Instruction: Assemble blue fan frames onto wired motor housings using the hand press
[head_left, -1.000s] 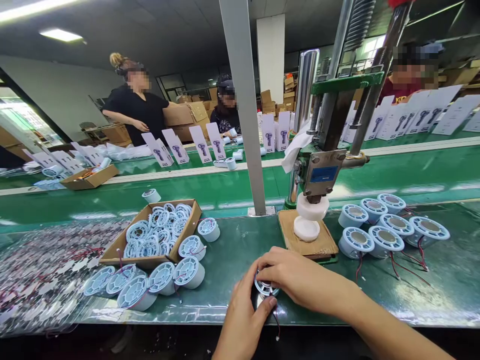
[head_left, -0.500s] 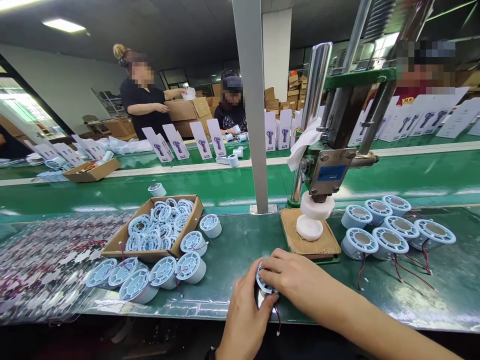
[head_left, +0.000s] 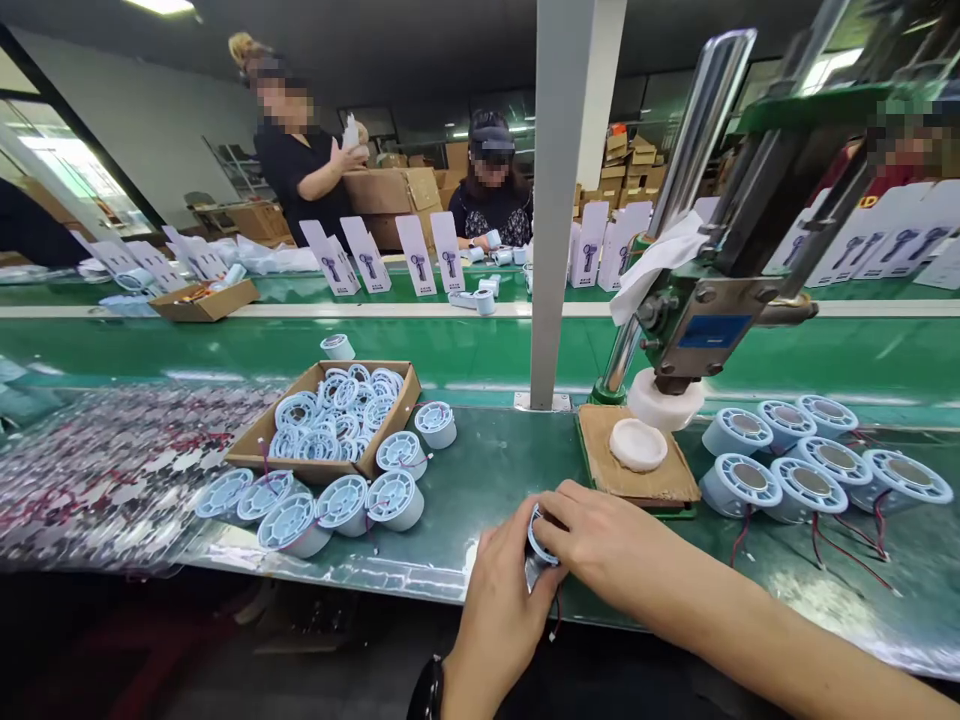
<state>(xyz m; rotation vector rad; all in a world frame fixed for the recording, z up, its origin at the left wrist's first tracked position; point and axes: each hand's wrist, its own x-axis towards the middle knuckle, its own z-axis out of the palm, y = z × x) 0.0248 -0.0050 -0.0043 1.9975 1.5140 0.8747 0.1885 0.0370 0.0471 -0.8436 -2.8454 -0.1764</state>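
Note:
Between my two hands, at the front edge of the bench, is a light-blue round fan housing (head_left: 535,540); a thin dark red wire (head_left: 556,615) hangs below it. My left hand (head_left: 501,590) wraps round its left side, thumb toward the front. From the right, my right hand (head_left: 600,535) closes its fingers over the top and hides much of the part. Just beyond my hands stands a hand press (head_left: 709,325), its white round head (head_left: 664,400) raised above a white round seat (head_left: 637,445) on a brown board (head_left: 604,470).
Several housings with metal discs (head_left: 814,480) stand right of the press. At left, a cardboard tray (head_left: 405,400) holds blue spoked rings, with spoked housings (head_left: 341,500) around it. Behind the post (head_left: 559,200) run a green conveyor (head_left: 450,345) and white boxes (head_left: 416,255); people work beyond.
The view has shifted, so the bench items sit further right. Both hands stay on the housing, with the right fingers slightly moved. A co-worker behind has lifted a white item from a carton.

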